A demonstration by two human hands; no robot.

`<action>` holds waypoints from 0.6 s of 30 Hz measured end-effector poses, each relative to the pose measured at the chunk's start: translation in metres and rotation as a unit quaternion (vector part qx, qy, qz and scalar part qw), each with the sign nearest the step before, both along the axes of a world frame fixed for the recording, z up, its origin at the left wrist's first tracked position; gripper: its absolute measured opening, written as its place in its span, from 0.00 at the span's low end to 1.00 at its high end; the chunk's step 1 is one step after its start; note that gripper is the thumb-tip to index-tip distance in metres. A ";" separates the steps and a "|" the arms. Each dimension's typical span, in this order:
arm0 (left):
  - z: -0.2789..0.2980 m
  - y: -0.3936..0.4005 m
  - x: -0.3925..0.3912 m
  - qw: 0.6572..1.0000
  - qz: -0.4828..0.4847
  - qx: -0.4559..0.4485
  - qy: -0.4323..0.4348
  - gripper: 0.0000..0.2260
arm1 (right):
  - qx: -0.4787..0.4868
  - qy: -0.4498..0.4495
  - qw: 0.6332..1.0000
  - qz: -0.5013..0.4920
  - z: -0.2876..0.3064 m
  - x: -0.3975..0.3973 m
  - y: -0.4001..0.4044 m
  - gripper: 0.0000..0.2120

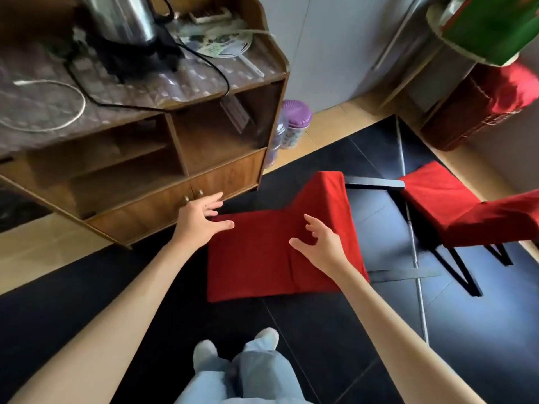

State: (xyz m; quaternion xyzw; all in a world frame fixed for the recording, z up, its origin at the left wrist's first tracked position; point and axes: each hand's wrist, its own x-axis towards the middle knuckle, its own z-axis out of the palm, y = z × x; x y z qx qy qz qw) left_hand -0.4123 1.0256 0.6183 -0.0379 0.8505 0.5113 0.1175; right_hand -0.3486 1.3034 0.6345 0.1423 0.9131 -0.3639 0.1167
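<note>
I hold my left hand (201,220) and right hand (319,246) wide and empty just above the red fabric-covered chair (256,258) at the centre of the frame, which I judge fairly light, soft-skinned over a stiff structure, best gripped at its 2 side edges.

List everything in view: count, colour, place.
near chair: 1, red cover, under the hands
right chair: 1, red cover, black legs, right
cabinet: 1, brown wood, left
kettle: 1, steel, on the cabinet top
black cable: 1, on the cabinet top
white cable: 1, on the cabinet top
jar: 1, purple lid, on the floor beside the cabinet
pole: 1, pale, on the floor between the chairs
basket: 1, red, far right
floor: black tiles
legs: 2, pale blue trousers, bottom
left hand: open, at the near chair's left edge
right hand: open, over the near chair's seat
</note>
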 end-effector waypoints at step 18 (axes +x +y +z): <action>-0.068 0.051 0.147 0.983 0.169 -0.017 -0.070 0.36 | -0.052 -0.118 0.986 0.104 -0.101 0.052 0.049 0.37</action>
